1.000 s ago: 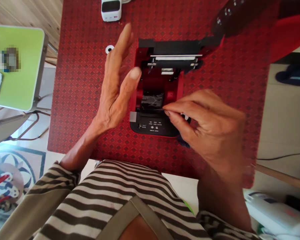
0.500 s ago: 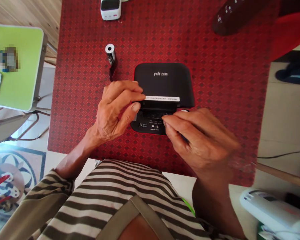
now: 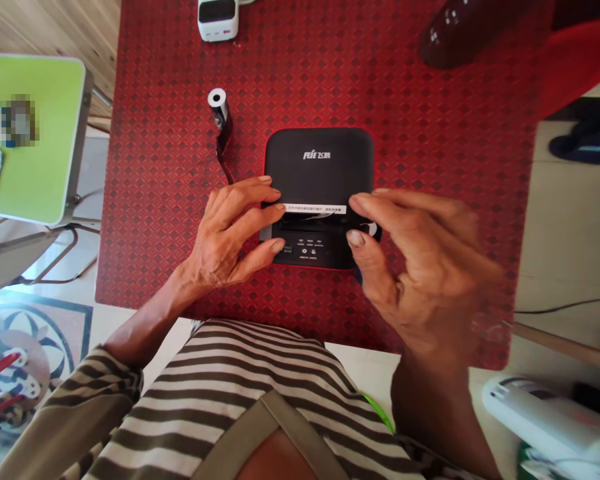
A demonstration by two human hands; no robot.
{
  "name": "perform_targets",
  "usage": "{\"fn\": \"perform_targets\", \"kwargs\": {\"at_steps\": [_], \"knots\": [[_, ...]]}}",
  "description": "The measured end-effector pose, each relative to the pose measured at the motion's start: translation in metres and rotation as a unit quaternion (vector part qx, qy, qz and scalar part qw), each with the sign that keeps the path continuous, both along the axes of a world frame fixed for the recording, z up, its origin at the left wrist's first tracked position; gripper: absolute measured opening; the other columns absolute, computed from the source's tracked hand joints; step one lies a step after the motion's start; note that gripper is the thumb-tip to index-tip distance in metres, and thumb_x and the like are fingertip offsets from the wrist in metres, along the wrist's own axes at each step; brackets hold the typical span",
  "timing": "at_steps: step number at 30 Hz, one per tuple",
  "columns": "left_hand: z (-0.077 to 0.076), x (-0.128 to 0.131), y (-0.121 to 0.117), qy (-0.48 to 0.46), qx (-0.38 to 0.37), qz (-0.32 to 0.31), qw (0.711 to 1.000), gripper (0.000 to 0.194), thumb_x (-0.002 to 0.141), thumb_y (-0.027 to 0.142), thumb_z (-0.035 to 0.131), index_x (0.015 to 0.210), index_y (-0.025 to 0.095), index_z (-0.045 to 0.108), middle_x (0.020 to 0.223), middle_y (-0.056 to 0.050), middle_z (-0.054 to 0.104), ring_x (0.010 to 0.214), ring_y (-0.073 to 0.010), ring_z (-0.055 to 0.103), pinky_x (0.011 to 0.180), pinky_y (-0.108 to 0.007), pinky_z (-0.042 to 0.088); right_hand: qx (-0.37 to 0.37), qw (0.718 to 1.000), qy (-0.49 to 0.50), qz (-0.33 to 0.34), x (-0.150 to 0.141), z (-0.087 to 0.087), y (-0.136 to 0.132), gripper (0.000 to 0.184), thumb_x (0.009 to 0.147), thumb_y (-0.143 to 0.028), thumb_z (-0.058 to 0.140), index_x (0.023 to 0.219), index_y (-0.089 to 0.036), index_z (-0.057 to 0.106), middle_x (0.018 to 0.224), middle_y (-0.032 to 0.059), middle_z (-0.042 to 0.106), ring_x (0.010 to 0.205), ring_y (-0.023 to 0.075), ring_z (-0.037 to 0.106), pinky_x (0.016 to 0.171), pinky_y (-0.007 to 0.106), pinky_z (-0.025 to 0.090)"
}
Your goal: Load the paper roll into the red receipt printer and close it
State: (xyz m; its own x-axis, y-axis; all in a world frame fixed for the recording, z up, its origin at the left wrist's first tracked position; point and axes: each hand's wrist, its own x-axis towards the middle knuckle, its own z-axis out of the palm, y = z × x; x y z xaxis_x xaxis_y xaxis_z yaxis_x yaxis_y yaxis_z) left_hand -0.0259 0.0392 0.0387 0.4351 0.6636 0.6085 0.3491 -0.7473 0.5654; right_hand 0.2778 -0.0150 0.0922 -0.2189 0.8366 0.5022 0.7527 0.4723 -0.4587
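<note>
A flat black printer-like device [image 3: 319, 179] with white lettering lies on the red table in front of me. Across its lid's front edge runs a white strip with small print [image 3: 316, 209], above a slot and a panel of small icons. At the left side, my left hand [image 3: 237, 233] has its fingers spread, its tips at the lid's edge. My right hand [image 3: 410, 253] is at the right side, index finger by the lid's corner, thumb apart from it near the panel. Neither hand shows anything held. A dark roll with a white end [image 3: 217, 107] trails a dark strip towards my left hand.
The red patterned cover [image 3: 165, 133] spreads over the table. A white gadget with a dark screen [image 3: 219, 19] stands at the far edge, a dark bottle [image 3: 453, 37] at the far right. A green folding table [image 3: 45, 170] is to the left.
The device's lid, raised before, now lies lower over the base. My right hand has gone from a pinch above the panel to parted fingers at the right side. My left thumb has spread downward.
</note>
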Motion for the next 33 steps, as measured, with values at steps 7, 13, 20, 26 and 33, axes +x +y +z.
{"fn": "perform_targets", "kwargs": {"at_steps": [7,13,20,26,33], "knots": [[-0.009,-0.010,0.000,0.035,-0.053,0.008,0.998,0.057,0.118,0.084,0.082,0.152,0.039,0.090,0.156,-0.013,0.088,0.158,-0.0480,0.082,0.136,-0.073,0.066,-0.071,0.997,-0.024,-0.018,0.001,-0.003,-0.011,0.038,0.127,-0.039,0.071,0.164,-0.038,0.083,0.141,0.0097,0.097,0.144,0.0413,0.089,0.122,0.065,0.065],[-0.005,-0.002,-0.004,-0.004,-0.050,0.019,0.999,0.048,0.122,0.076,0.082,0.151,0.040,0.090,0.152,-0.011,0.089,0.155,-0.0440,0.083,0.139,-0.074,0.067,-0.023,1.000,0.014,-0.016,-0.004,-0.013,-0.013,0.050,0.125,-0.034,0.074,0.175,-0.040,0.079,0.148,0.0105,0.097,0.143,0.0430,0.091,0.120,0.066,0.071],[-0.032,0.031,-0.034,-0.216,-0.184,0.111,0.952,0.067,0.122,0.083,0.076,0.179,0.049,0.071,0.171,-0.009,0.080,0.157,-0.0412,0.082,0.125,-0.069,0.078,0.034,0.976,0.150,-0.154,-0.032,-0.044,-0.037,0.059,0.123,-0.034,0.076,0.180,-0.049,0.076,0.143,0.0075,0.095,0.110,0.0340,0.093,0.085,0.049,0.077],[-0.037,0.029,-0.041,-0.233,-0.304,0.065,0.921,0.067,0.126,0.065,0.082,0.188,0.051,0.062,0.193,-0.006,0.071,0.171,-0.0402,0.078,0.143,-0.067,0.069,0.020,0.975,0.137,-0.173,-0.040,-0.059,-0.051,0.057,0.125,-0.036,0.074,0.182,-0.042,0.072,0.145,0.0106,0.095,0.108,0.0317,0.095,0.078,0.042,0.078],[-0.032,0.023,-0.036,-0.214,-0.318,0.056,0.922,0.069,0.127,0.067,0.079,0.190,0.048,0.061,0.196,-0.008,0.071,0.172,-0.0400,0.079,0.138,-0.059,0.072,0.006,0.984,0.087,-0.153,-0.033,-0.052,-0.049,0.048,0.127,-0.040,0.070,0.173,-0.030,0.076,0.144,0.0167,0.095,0.089,0.0294,0.090,0.078,0.045,0.080]]}}
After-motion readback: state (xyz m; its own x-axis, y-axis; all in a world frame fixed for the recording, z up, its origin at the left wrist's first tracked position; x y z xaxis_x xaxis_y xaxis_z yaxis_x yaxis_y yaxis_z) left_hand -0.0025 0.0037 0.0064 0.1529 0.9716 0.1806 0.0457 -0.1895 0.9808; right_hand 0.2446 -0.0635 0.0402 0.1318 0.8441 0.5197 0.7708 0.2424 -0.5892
